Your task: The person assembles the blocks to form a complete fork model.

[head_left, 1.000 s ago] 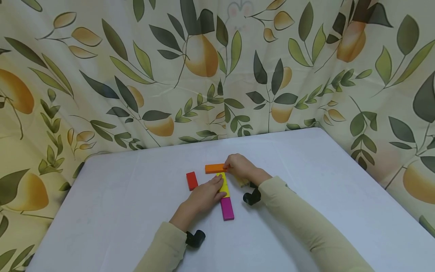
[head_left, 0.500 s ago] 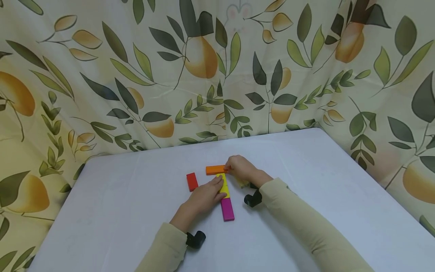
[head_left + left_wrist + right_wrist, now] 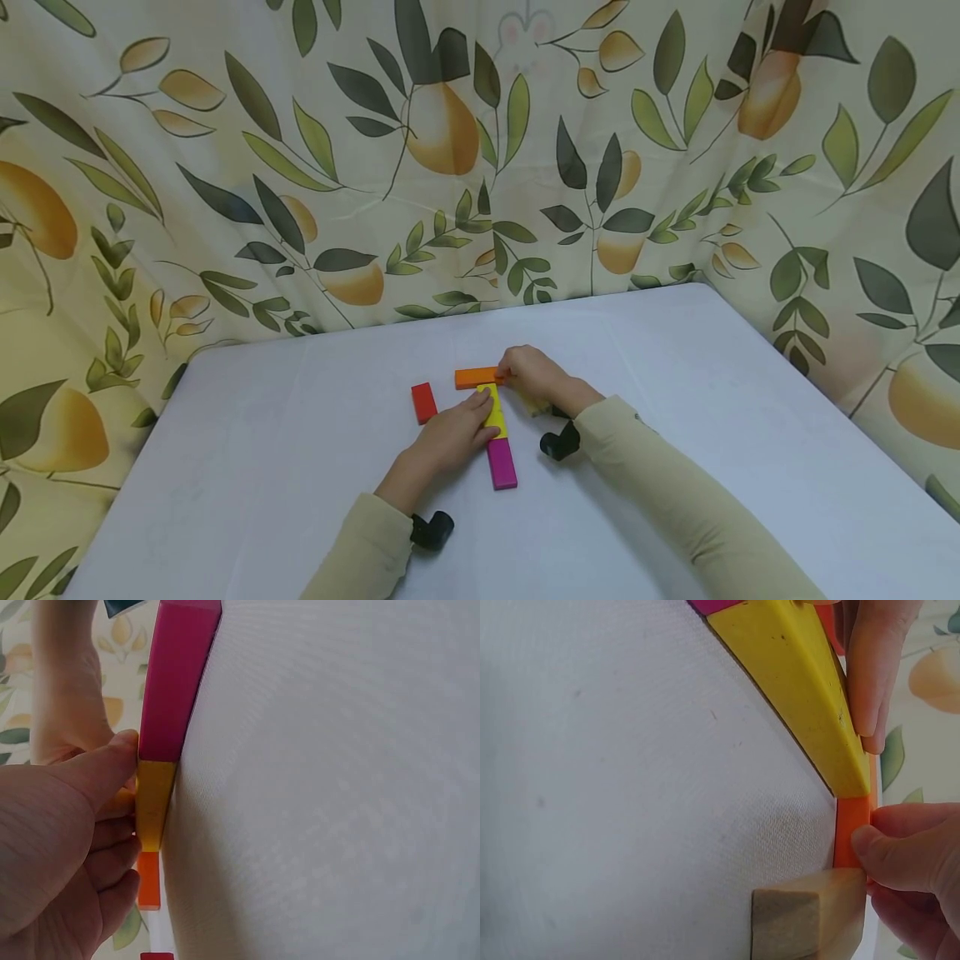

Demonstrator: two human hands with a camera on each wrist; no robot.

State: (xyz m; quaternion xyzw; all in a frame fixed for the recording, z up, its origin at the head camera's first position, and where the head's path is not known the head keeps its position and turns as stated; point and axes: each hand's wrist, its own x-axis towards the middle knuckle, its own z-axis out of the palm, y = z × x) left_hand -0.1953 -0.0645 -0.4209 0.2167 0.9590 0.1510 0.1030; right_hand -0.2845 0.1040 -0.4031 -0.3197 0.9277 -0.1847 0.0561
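Apparently aligning: right fingers (image 3: 896, 859) pinch orange block (image 3: 471, 378); left fingers (image 3: 871, 694), extended, rest on yellow block (image 3: 802, 697); release calls for steadiness.

Fruit-print cloth (image 3: 525, 192) (leafy too) behind white table (image 3: 300, 433).

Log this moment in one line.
left hand: rests on yellow block; right hand: pinches orange block; magenta block: end-to-end with yellow; red block: left of yellow; wooden block: beside orange
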